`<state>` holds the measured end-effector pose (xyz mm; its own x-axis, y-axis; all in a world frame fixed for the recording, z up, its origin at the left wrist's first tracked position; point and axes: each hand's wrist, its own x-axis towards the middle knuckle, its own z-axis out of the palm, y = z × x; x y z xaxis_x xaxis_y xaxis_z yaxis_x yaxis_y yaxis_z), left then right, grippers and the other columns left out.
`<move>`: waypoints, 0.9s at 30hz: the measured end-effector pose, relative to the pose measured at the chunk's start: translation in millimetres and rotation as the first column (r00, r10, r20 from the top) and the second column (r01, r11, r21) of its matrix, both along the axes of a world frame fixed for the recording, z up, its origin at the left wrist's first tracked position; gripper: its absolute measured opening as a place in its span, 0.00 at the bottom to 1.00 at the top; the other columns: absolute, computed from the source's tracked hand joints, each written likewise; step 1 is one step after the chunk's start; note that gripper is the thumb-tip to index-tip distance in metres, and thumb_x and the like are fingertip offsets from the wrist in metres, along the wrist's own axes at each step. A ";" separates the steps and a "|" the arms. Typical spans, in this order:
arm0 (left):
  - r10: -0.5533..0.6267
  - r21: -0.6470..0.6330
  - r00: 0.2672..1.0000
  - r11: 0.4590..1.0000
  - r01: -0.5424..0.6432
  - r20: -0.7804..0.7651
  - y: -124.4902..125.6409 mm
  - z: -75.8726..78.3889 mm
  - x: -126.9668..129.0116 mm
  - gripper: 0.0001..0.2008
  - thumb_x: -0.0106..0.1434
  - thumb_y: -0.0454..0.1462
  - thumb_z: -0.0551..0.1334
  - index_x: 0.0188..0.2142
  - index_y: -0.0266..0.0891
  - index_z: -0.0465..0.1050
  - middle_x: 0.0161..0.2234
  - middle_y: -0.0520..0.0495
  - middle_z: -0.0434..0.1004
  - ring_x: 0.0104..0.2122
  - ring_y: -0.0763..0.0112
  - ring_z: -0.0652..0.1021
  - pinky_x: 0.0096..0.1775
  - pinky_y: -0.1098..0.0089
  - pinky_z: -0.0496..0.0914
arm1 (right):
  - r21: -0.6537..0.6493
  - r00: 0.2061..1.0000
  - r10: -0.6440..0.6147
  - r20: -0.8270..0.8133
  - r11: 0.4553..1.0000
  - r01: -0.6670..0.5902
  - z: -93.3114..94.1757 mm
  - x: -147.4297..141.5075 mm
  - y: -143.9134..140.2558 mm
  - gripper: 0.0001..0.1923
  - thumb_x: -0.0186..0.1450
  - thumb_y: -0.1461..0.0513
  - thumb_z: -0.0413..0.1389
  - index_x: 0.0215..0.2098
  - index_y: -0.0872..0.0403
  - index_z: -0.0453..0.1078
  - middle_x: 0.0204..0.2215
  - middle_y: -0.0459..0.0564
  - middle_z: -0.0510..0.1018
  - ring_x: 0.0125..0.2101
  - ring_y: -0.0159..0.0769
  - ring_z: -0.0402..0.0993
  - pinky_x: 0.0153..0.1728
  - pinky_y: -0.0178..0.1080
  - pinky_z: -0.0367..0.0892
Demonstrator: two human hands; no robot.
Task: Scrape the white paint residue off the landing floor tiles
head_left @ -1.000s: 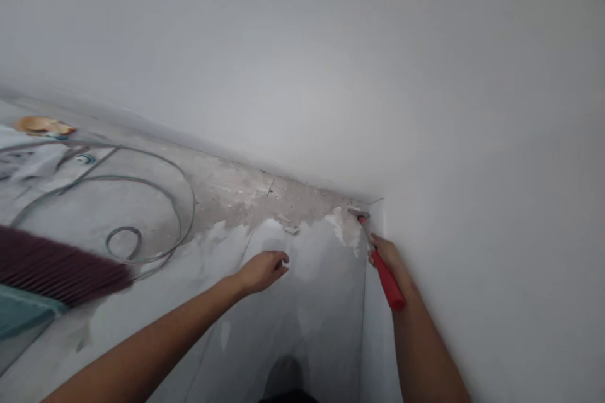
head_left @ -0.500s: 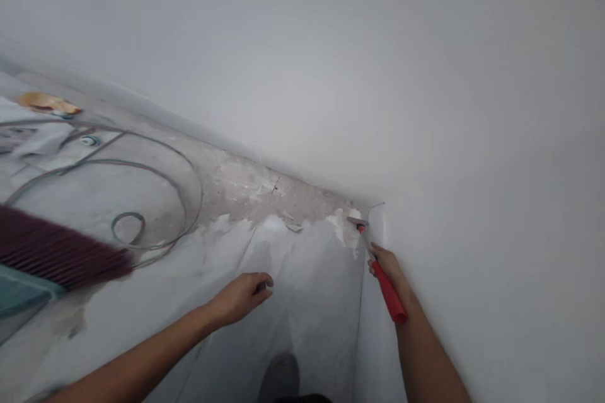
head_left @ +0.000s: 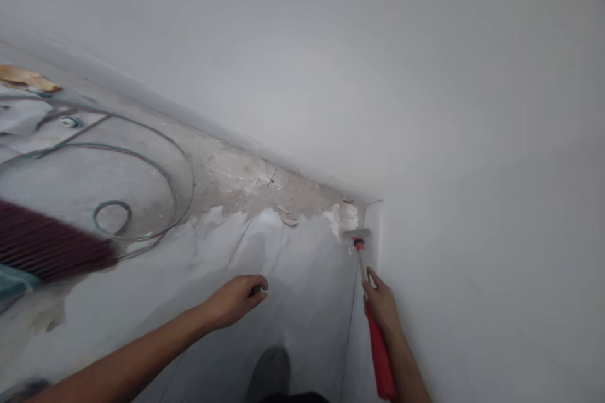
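Observation:
My right hand is wrapped round the shaft of a long-handled scraper, just above its red grip. The wide grey blade lies across the pale floor sheet close to the corner, below a patch where the white layer is torn. Loosely curled, my left hand hovers over the floor sheet, thumb near the fingertips, with no object visible in it. A ragged edge separates this sheet from the bare strip of floor along the wall. A loose peeled flake lies at that edge.
White walls meet in a corner on the right. On the left are a coiled thin cable, a dark red broom, a teal dustpan-like piece, white crumpled material and an orange-brown item. A shoe shows below.
The scraper blade has moved down along the corner, toward me, with my right hand drawn back and lower. My left hand is nearly unmoved. The view has shifted slightly to the right.

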<state>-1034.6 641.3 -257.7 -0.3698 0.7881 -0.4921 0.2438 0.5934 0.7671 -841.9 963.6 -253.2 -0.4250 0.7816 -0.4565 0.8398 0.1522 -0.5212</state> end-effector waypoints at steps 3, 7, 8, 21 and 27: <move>-0.024 0.006 0.999 1.000 0.024 -0.021 3.9 -1.5 0.7 0.16 0.60 0.43 0.50 0.39 0.38 0.71 0.29 0.48 0.73 0.30 0.70 0.71 0.32 0.73 0.60 | 0.171 0.997 0.006 0.072 0.985 -0.018 -5.1 -22.0 3.8 0.17 0.51 0.59 0.54 0.38 0.58 0.70 0.21 0.49 0.74 0.26 0.37 0.73 0.29 0.36 0.66; -0.024 0.007 0.999 1.000 0.024 -0.046 6.5 -1.5 2.2 0.17 0.61 0.43 0.49 0.41 0.38 0.70 0.31 0.47 0.73 0.31 0.69 0.71 0.33 0.72 0.60 | -0.169 0.903 -0.371 -0.217 0.925 0.340 -33.3 -56.5 -13.3 0.06 0.51 0.62 0.53 0.26 0.54 0.60 0.15 0.42 0.68 0.17 0.31 0.68 0.20 0.33 0.64; -0.025 -0.004 0.998 1.000 0.024 -0.050 6.1 -1.3 3.0 0.17 0.61 0.43 0.49 0.41 0.38 0.70 0.31 0.47 0.73 0.31 0.69 0.72 0.33 0.72 0.60 | -0.269 0.832 -0.477 -0.283 0.872 0.409 -42.5 -65.6 -20.0 0.07 0.51 0.61 0.54 0.25 0.53 0.58 0.13 0.40 0.65 0.14 0.29 0.65 0.18 0.32 0.63; -0.001 -0.044 0.999 0.999 -0.001 -0.036 -19.0 -4.1 4.6 0.16 0.60 0.42 0.49 0.40 0.39 0.71 0.32 0.46 0.74 0.32 0.68 0.72 0.34 0.72 0.61 | -0.380 0.702 -0.601 -0.381 0.794 0.474 -85.3 -103.7 -24.9 0.14 0.54 0.56 0.56 0.22 0.51 0.53 0.12 0.36 0.60 0.12 0.26 0.60 0.14 0.31 0.59; -0.022 0.001 0.998 1.000 0.022 -0.060 -12.7 4.6 6.1 0.16 0.59 0.42 0.50 0.42 0.39 0.71 0.35 0.46 0.74 0.34 0.67 0.72 0.35 0.71 0.61 | -0.370 0.672 -0.617 -0.410 0.786 0.496 -77.9 -122.0 -21.8 0.12 0.56 0.60 0.54 0.21 0.51 0.53 0.11 0.36 0.60 0.12 0.26 0.59 0.15 0.31 0.60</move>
